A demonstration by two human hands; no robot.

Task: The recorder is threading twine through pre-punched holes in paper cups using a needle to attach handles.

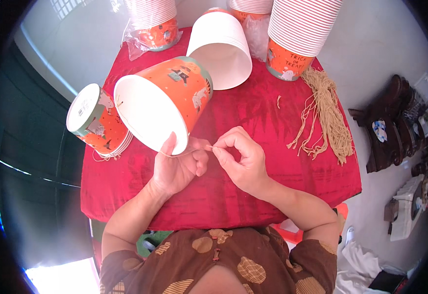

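An orange paper bucket (150,110) with cartoon figures lies tilted, its white mouth facing me. My left hand (177,161) grips its near rim, thumb at the mouth and fingers along the outside. A thin piece of tan twine (184,154) passes through or over that rim; which of the two I cannot tell. My right hand (242,158) pinches the end of this twine between thumb and forefinger, just right of the left fingertips. Another bit of twine shows at the bucket's far-left rim. Beside it, an upside-down stack of similar buckets (96,120) has twine at its lower edge.
Nested white buckets (224,61) lie sideways behind. A tall bucket stack (299,41) stands at the back right, a plastic-wrapped one (157,29) at the back left. A bundle of cut twine (329,115) rests on the red tablecloth (253,206). Dark carved furniture (395,127) stands beyond.
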